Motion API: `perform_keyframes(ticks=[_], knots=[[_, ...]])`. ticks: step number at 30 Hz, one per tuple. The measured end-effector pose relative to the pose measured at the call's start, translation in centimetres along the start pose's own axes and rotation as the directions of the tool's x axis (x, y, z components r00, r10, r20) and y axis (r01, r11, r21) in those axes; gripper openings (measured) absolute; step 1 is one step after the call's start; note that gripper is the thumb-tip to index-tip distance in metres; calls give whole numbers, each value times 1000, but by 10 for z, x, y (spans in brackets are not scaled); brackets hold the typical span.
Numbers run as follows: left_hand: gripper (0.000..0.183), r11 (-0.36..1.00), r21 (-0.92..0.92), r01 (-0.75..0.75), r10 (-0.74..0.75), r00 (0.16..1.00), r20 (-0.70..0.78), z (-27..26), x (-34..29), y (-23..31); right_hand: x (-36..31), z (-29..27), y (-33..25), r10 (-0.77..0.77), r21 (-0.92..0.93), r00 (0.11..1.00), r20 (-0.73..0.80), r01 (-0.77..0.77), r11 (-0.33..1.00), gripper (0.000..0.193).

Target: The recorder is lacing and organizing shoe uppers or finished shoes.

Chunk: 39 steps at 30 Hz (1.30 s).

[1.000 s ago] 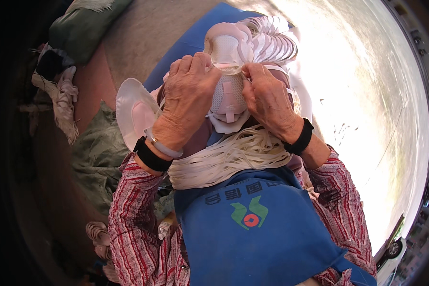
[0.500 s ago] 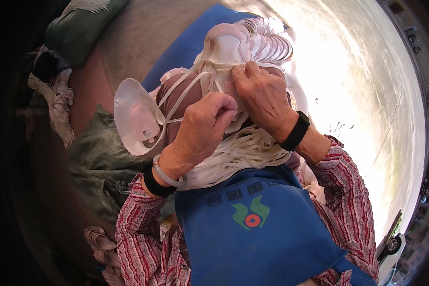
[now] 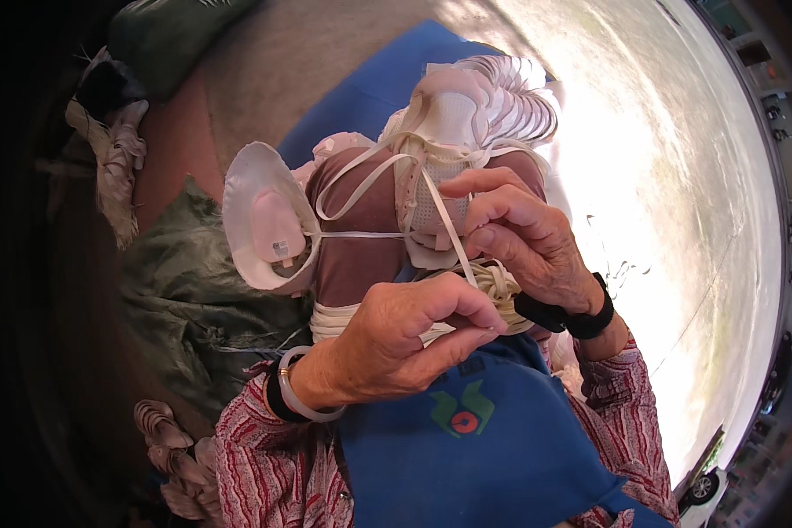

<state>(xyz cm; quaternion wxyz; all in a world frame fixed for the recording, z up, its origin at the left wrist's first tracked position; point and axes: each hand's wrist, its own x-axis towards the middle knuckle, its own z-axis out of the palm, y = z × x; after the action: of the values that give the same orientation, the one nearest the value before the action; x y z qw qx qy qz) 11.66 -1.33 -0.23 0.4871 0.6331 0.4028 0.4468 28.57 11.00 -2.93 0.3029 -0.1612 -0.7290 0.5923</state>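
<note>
The lace (image 3: 450, 222) comes out of the upper (image 3: 453, 114), which lies across the knees, and runs straight toward 5 o'clock, down to the left hand (image 3: 405, 339). Half a second ago the left hand was close against the upper; it has since drawn back toward 6 o'clock, and the right hand (image 3: 541, 246) has come off the mesh. So more of the lace now stands clear of the upper, stretched between it and the left fingers.

The left thumb and forefinger are pressed together, seemingly pinching the lace, though its end is hidden behind the finger. From that pinch, the upper sits at 11 o'clock, well apart. The right hand, at 2 o'clock from the left, has its fingers spread and curved, just beside the strand; it seems to grip nothing.

A slack loop droops at 9 o'clock of the upper over the trousers (image 3: 352, 273). Another strand leads to a second upper (image 3: 273, 242) at 8 o'clock. Farther out are stacked uppers (image 3: 524, 101) at 2 o'clock, bundled laces (image 3: 500, 286) at 5, and the blue apron (image 3: 502, 440) at 6.
</note>
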Motion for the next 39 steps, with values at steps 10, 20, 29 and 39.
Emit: perform_keyframes(ticks=[10, 20, 29, 39], knots=[[57, 493, -690, 531, -640, 758, 126, -23, 23, -62, -23, -6, -75, -168, 343, 825, 539, -33, 939, 15], [42, 725, -491, 482, -509, 856, 89, 6, 35, -44, -72, -25, -43, 108, 128, 934, 339, -160, 979, 25], [26, 974, 103, 204, -228, 858, 460, 79, 9, -12, -35, 10, 9, 690, 680, 691, 215, -613, 402, 40], [45, 841, 54, 539, -514, 761, 396, 5, -9, -38, -46, -23, -6, 614, 253, 715, 333, -695, 673, 34]])
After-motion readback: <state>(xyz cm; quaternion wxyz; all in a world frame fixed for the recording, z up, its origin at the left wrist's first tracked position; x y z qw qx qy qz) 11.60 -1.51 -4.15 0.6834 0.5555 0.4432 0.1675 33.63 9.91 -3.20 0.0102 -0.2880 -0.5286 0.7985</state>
